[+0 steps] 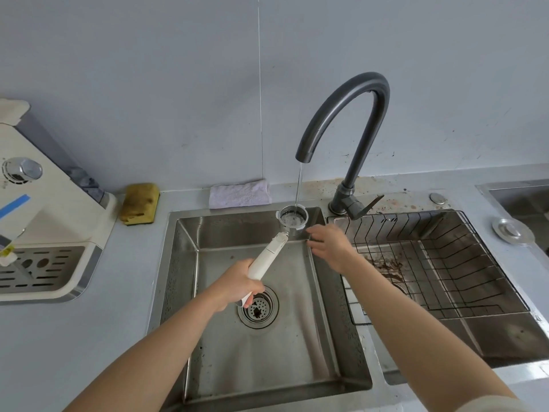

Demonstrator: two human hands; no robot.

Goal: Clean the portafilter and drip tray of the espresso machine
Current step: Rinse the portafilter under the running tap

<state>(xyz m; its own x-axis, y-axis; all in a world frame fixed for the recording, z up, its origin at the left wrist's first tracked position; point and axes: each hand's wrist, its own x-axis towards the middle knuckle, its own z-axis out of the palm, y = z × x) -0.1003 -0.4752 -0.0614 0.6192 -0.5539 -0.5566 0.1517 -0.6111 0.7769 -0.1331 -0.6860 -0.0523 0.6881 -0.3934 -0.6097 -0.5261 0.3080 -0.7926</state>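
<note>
My left hand (239,282) grips the white handle of the portafilter (269,255) over the left sink basin (208,233). Its metal basket (292,217) faces up under the dark faucet (344,114), and a thin stream of water runs into it. My right hand (329,243) hovers just right of the basket with fingers apart, holding nothing. The cream espresso machine (44,209) stands at the left, with its slotted drip tray (38,270) in place at the front.
A yellow sponge (139,207) and a folded pale cloth (239,194) lie behind the sink. A black wire rack (439,257) sits in the stained right basin. The drain strainer (258,307) holds coffee grounds. A metal plug (511,231) lies on the counter at right.
</note>
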